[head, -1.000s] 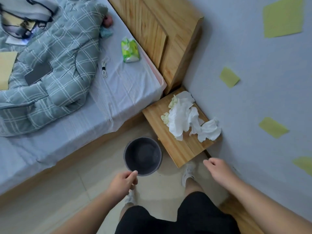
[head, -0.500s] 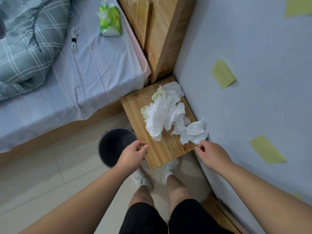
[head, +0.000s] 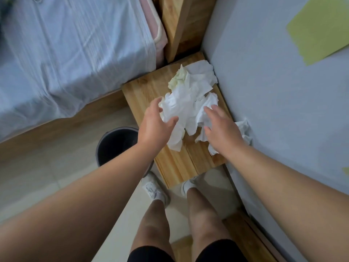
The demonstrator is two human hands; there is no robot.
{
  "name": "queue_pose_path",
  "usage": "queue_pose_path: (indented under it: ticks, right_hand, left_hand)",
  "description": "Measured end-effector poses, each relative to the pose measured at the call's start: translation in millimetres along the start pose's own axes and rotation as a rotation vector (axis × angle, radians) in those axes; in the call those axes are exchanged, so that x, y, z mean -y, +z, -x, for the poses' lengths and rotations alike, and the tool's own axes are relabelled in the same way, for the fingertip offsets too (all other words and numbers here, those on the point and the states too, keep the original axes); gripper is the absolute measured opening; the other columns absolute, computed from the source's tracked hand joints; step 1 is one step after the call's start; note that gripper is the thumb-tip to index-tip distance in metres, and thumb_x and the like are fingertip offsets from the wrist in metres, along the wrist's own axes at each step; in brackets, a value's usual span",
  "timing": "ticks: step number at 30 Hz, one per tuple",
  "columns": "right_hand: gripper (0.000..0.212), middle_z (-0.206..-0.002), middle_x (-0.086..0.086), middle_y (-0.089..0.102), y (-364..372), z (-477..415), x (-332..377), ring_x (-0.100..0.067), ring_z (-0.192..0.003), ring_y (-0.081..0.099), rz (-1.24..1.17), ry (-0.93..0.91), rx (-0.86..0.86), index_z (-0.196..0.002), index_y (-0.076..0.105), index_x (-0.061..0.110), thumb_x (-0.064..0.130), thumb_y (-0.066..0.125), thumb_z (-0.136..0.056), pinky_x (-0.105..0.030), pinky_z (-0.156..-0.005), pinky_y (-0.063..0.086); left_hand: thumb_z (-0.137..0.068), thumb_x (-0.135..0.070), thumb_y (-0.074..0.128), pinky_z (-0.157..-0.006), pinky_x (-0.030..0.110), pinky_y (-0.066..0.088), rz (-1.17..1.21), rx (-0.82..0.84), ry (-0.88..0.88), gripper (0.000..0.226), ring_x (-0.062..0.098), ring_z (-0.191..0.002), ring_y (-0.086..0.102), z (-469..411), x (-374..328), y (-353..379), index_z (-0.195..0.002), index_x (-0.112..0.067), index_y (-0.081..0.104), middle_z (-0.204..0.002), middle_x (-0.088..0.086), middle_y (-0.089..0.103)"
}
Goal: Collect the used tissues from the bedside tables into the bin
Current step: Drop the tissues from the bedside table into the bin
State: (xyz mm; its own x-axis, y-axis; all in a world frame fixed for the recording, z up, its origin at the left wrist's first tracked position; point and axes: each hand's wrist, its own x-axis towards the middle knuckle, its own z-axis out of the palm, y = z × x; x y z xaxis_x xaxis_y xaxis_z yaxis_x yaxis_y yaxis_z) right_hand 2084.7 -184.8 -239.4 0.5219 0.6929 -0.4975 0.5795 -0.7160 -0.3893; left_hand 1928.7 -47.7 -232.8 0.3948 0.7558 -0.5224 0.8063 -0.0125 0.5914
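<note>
A heap of crumpled white tissues (head: 190,95), some tinged yellow-green, lies on the wooden bedside table (head: 175,167) in the corner by the wall. My left hand (head: 156,123) is over the left side of the heap with its fingers spread, thumb and fingertips at the paper's edge. My right hand (head: 221,127) reaches over the right side, fingers extended above the tissues. One more crumpled tissue (head: 244,129) lies by the wall behind my right wrist. The dark round bin (head: 115,144) stands on the floor left of the table, partly hidden by my left forearm.
The bed (head: 75,53) with a pale blue sheet fills the upper left, its wooden headboard (head: 181,21) meeting the table. A grey wall (head: 283,91) with yellow-green notes runs along the right. My feet in white shoes stand at the table's near edge.
Both hands have moved forward from the table's near edge onto the tissue heap and spread their fingers. The view has moved closer to the table.
</note>
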Motion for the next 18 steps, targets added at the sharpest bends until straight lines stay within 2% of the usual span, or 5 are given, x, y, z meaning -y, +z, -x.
queue_pose_path:
  ticks: [4, 9, 12, 15, 18]
  right_hand:
    - [0.071, -0.173, -0.009, 0.013, 14, -35, -5, -0.037, -0.125, 0.058, 0.231, -0.123, 0.067, -0.161, 0.032, 0.024, 0.003, 0.060, -0.098, -0.045, -0.092, 0.056]
    - [0.028, -0.157, -0.015, 0.043, 9, -53, -14, -0.042, -0.120, 0.059, 0.272, -0.098, 0.009, -0.121, 0.069, 0.003, 0.006, 0.052, -0.100, -0.044, -0.093, 0.052]
    - [0.022, -0.148, -0.019, 0.055, -8, -46, -12, -0.043, -0.113, 0.061, 0.217, -0.149, -0.047, -0.107, 0.071, -0.010, -0.001, 0.052, -0.099, -0.047, -0.086, 0.051]
    - [0.021, -0.125, -0.018, 0.068, -33, -31, -5, -0.041, -0.102, 0.064, 0.168, -0.154, -0.121, -0.106, 0.073, -0.004, 0.002, 0.055, -0.099, -0.048, -0.080, 0.051]
    - [0.020, -0.106, -0.014, 0.072, -58, -15, 4, -0.035, -0.092, 0.063, 0.137, -0.132, -0.167, -0.108, 0.072, 0.004, 0.009, 0.054, -0.100, -0.042, -0.073, 0.051]
  left_hand:
    - [-0.093, -0.041, 0.075, -0.069, 0.027, 0.054, 0.031, -0.020, 0.008, 0.065, 0.007, -0.095, 0.062, -10, 3, 8, -0.149, -0.039, 0.043, -0.118, -0.013, 0.057]
    - [-0.097, -0.033, 0.073, -0.073, 0.044, 0.062, 0.170, -0.019, 0.032, 0.004, 0.016, -0.080, 0.068, -9, 6, 4, -0.099, -0.035, 0.071, -0.090, -0.010, 0.065]
    - [-0.095, -0.034, 0.076, -0.079, 0.045, 0.064, 0.296, -0.006, 0.022, 0.007, 0.009, -0.081, 0.069, -2, 2, -5, -0.091, -0.039, 0.076, -0.086, -0.017, 0.071]
    - [-0.094, -0.035, 0.078, -0.095, 0.035, 0.061, 0.447, -0.005, -0.014, 0.012, -0.001, -0.101, 0.071, 7, -4, -17, -0.105, -0.034, 0.083, -0.101, -0.022, 0.079]
    - [-0.094, -0.030, 0.079, -0.076, 0.024, 0.061, 0.608, 0.001, -0.035, 0.015, -0.002, -0.086, 0.073, 18, -8, -32, -0.109, -0.030, 0.084, -0.098, -0.017, 0.082]
